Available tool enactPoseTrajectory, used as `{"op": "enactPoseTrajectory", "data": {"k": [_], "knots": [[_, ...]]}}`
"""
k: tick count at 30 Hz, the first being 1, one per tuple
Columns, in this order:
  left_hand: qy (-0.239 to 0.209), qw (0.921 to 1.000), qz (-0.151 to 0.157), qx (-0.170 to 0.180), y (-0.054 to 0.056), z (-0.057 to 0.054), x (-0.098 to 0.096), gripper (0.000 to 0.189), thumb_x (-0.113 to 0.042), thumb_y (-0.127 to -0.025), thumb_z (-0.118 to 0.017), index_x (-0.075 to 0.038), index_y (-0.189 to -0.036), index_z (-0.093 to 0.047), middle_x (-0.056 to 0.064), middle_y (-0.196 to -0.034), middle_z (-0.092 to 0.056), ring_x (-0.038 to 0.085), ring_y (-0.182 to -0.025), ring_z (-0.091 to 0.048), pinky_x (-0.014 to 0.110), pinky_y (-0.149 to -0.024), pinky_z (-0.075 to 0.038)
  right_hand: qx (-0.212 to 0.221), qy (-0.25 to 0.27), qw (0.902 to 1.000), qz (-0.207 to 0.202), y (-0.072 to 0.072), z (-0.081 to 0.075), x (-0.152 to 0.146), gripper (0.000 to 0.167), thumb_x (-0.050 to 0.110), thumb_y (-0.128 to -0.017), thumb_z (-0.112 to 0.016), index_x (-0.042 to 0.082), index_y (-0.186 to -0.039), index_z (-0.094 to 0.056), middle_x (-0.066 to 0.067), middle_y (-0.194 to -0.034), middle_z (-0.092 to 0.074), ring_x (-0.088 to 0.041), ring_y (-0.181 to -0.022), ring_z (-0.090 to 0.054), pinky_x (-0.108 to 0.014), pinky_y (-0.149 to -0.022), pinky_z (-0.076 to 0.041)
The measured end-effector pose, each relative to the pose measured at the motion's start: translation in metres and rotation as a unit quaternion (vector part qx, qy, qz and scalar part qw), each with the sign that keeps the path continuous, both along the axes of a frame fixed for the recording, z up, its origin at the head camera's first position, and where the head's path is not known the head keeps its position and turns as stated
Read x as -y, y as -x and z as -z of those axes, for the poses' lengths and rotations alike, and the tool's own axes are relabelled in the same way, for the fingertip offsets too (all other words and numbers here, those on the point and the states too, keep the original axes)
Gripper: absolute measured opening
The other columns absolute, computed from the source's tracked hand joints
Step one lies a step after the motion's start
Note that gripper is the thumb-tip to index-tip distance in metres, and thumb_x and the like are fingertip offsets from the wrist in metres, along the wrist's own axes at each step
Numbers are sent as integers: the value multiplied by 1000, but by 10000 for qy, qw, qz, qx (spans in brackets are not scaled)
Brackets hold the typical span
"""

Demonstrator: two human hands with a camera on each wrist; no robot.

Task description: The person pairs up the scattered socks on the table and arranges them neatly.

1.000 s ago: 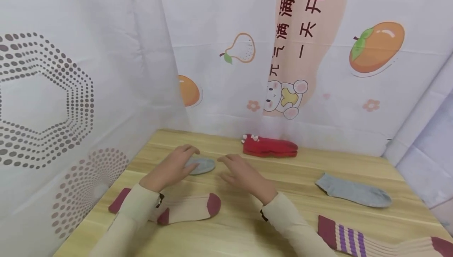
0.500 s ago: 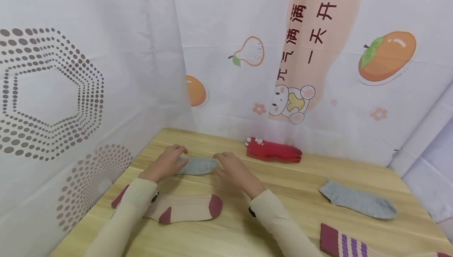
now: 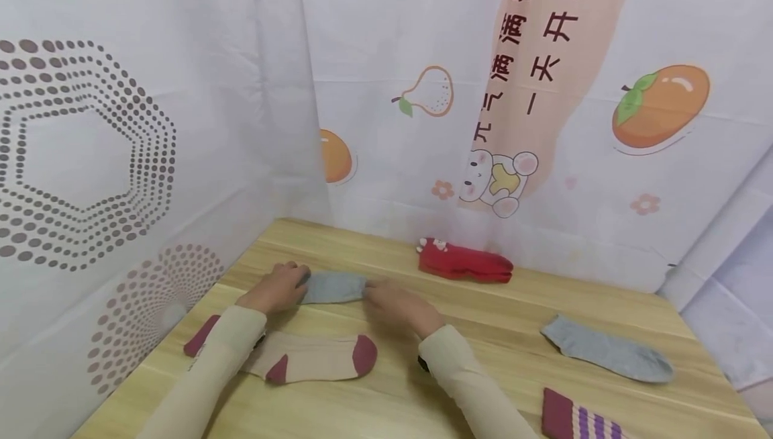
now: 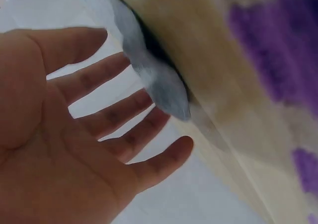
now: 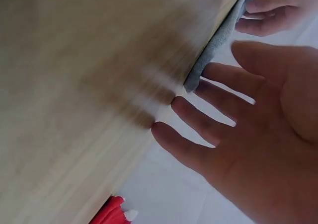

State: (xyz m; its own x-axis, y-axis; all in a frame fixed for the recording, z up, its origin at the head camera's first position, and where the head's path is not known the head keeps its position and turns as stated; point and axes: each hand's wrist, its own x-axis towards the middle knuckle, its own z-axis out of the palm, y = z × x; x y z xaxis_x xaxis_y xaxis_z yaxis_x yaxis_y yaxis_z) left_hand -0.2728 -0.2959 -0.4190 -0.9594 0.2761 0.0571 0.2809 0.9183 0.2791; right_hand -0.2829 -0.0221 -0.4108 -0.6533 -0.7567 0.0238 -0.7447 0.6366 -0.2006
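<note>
A grey ankle sock (image 3: 335, 287) lies flat toward the back left of the wooden table (image 3: 435, 399). At its left end is my left hand (image 3: 279, 287); in the left wrist view the fingers (image 4: 107, 119) are spread and nearly straight, several tips at the sock's edge, the thumb apart from it. My right hand (image 3: 398, 305) is at the other end. Its fingers (image 5: 194, 124) are extended in the right wrist view, the upper ones at the sock's tip, the lower ones reaching the tabletop. Below the left forearm, a cream sock (image 3: 320, 358) with maroon toe and heel is partly covered by the sleeve.
Red socks (image 3: 465, 262) lie at the back edge by the printed curtain (image 3: 386, 157). Another grey sock (image 3: 610, 348) is on the right. A maroon-cuffed sock (image 3: 580, 415) with purple stripes runs out of the frame at the front right.
Both hands have come down to the grey sock's ends, the right one moving left. The sock appears longer and flatter between them than a second ago. The head view has shifted slightly.
</note>
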Motion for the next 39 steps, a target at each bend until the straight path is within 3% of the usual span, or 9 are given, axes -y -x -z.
{"op": "enactPoseTrajectory", "data": {"k": [3, 6, 10, 15, 19, 23, 27, 32, 39], "knots": [[93, 9996, 22, -275, 0, -1, -1, 22, -10, -94, -64, -2, -114, -64, 17, -107, -62, 37, -99, -57, 54, -83, -49, 156, 283, 9993, 205, 0, -1, 0, 16, 7, -99, -55, 9, -91, -69, 3, -81, -57, -12, -74, -51, -26, -72, -50], [179, 9989, 122, -412, 1, -2, -4, 17, -7, -92, -67, -1, -107, -65, 14, -99, -62, 33, -93, -57, 49, -80, -50, 194, 697, 9967, 366, 0, -2, 0, 14, 4, -96, -59, 8, -89, -70, 2, -79, -61, -11, -73, -54, -25, -71, -51], [155, 9981, 258, -539, 0, 1, -5, 13, -4, -88, -70, 1, -99, -67, 11, -93, -61, 30, -91, -57, 46, -79, -50, 179, 908, 9944, 516, 1, -2, 0, 16, 0, -93, -61, 5, -105, -70, -4, -99, -70, -13, -90, -63, -27, -83, -54], [-37, 9969, 307, -719, 4, 4, -6, 7, 0, -84, -71, -2, -87, -66, 5, -84, -56, 23, -82, -52, 40, -74, -48, -91, 555, 9954, 775, -2, 0, 1, 32, -1, -91, -64, 3, -122, -64, -10, -109, -65, -18, -98, -62, -30, -87, -53], [-267, 9976, 284, -578, 6, 3, -7, 9, 2, -84, -69, -5, -83, -63, 2, -78, -57, 17, -72, -50, 35, -67, -47, -241, 302, 9954, 877, -4, 0, 2, 21, 0, -86, -69, 2, -107, -67, -8, -93, -62, -18, -85, -57, -29, -78, -52], [-469, 9977, 351, -332, 5, 2, -9, 10, 3, -86, -66, -6, -84, -61, 0, -75, -57, 14, -66, -49, 31, -61, -45, -79, 457, 9957, 804, -1, 2, -1, 10, -1, -84, -69, 6, -88, -64, -1, -78, -58, -15, -72, -52, -27, -67, -48], [-593, 9967, 473, -292, 4, 0, -9, 9, 2, -88, -66, -6, -86, -62, 0, -75, -57, 14, -65, -48, 30, -60, -44, 221, 931, 9906, 982, 6, 2, -9, 16, 0, -85, -68, 11, -89, -58, 2, -77, -55, -15, -71, -52, -27, -65, -46], [-685, 9959, 513, -278, 5, -4, -8, 12, -5, -92, -67, -8, -82, -62, -1, -73, -57, 13, -65, -49, 31, -60, -44, 400, 1465, 9825, 1081, 13, -6, -22, 21, -5, -84, -62, 12, -94, -55, -1, -84, -57, -18, -78, -54, -31, -72, -49], [-895, 9931, 636, -422, 4, -17, -14, 14, -7, -93, -68, -7, -80, -62, -2, -68, -52, 12, -61, -45, 28, -57, -41, 344, 2082, 9706, 1155, 16, -33, -43, 10, 3, -93, -66, 9, -98, -60, -2, -92, -63, -18, -87, -60, -36, -80, -53]]}}
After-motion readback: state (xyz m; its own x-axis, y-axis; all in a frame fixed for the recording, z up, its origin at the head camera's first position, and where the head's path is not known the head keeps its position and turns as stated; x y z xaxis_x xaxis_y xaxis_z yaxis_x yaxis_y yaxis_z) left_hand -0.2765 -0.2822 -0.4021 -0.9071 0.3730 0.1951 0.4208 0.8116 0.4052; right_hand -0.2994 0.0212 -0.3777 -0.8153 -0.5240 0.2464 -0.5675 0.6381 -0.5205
